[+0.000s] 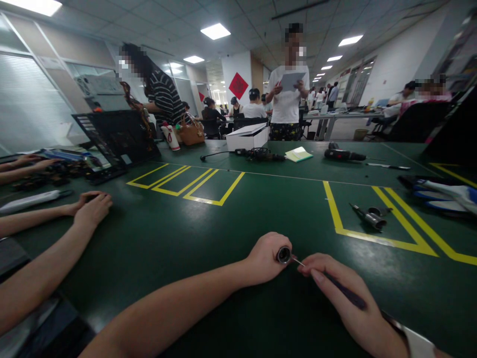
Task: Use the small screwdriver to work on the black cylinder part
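Note:
My left hand [266, 258] is closed around a short metal cylinder [283, 255], with its round open end facing me. My right hand [345, 288] grips a thin tool with a dark handle [346, 292] and a narrow metal shaft. That shaft points left, its tip right beside the cylinder; whether it touches the cylinder I cannot tell. Both hands are low over the green table [194, 248]. Beyond my right hand, several loose metal parts [374, 217] lie within a yellow tape outline [337, 219].
At left, another person's hands [91, 206] rest on the table near a white handheld device [32, 201]. Farther back are a black open frame [119, 139], a white box [248, 135], corded tool [257, 154], notepad [299, 154] and black power tool [343, 153]. Blue-white gloves [447, 194] lie right.

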Motion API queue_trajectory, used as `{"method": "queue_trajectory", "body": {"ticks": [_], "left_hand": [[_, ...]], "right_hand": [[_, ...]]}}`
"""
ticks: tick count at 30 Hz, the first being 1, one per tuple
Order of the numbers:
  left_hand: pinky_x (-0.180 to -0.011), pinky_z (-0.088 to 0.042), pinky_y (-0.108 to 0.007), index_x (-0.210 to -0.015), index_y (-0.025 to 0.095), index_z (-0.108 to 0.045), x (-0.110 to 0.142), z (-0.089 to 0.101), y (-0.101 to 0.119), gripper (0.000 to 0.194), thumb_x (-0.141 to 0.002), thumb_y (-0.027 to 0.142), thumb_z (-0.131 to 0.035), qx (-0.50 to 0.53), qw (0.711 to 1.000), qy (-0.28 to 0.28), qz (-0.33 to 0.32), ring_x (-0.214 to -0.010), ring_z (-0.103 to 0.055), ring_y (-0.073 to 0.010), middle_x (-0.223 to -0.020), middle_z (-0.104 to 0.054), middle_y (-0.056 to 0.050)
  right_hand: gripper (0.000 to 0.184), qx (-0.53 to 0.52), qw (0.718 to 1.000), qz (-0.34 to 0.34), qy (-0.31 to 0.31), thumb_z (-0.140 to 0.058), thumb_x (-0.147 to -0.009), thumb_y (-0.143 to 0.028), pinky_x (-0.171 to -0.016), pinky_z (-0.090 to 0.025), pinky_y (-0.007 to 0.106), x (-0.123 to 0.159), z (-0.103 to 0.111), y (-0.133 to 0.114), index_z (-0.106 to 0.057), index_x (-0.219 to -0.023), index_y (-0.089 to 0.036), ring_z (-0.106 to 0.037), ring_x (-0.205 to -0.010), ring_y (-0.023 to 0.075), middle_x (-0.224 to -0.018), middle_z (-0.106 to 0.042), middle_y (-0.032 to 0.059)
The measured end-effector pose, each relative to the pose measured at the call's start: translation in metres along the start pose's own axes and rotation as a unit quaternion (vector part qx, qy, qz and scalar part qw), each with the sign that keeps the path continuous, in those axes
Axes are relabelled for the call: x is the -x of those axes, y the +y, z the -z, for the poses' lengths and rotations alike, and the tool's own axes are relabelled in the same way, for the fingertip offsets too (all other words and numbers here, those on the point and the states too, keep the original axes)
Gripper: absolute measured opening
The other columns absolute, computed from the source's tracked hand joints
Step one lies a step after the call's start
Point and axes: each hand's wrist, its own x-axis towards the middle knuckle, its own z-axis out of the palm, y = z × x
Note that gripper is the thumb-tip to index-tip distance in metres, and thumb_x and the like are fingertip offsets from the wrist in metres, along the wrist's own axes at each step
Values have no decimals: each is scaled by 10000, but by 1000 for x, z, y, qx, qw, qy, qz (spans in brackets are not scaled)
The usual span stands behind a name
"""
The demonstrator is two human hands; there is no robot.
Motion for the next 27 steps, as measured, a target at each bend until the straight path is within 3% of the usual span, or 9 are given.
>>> {"method": "queue_trajectory", "body": {"ticks": [4, 13, 23, 27], "left_hand": [[-671, -400, -263, -673, 170, -502, 1, 0, -1, 151, -765, 218, -612, 1, 1000, 10, 0, -625, -469, -122, -655, -520, 18], [-679, -393, -258, -671, 170, -495, 1, 2, 0, 143, -763, 220, -592, 36, 999, 0, -32, -625, -472, -121, -652, -518, 18], [-642, -377, -253, -690, 165, -514, 2, -1, -3, 145, -785, 233, -600, -21, 999, 18, -39, -619, -472, -123, -659, -534, 11], [-655, -386, -257, -689, 166, -518, 2, 0, -1, 127, -778, 210, -596, -26, 999, 3, -31, -622, -476, -126, -657, -536, 9]], "right_hand": [[197, 2, 1000, -3, -14, -510, -876, -322, -788, -477, 361, 0, 1, -1, -677, -833, -227, -615, -879, 235, -896, -664, 67], [235, -151, 985, -80, -23, -490, -895, -315, -799, -474, 391, -8, 6, 9, -692, -841, -208, -616, -858, 236, -875, -675, 72], [203, -3, 1000, -18, -16, -507, -878, -335, -778, -462, 363, 0, 0, -2, -669, -834, -220, -606, -861, 232, -881, -654, 63], [227, -28, 998, -39, -29, -498, -883, -346, -779, -450, 367, -3, 1, 2, -672, -815, -219, -603, -858, 235, -863, -658, 62]]}}
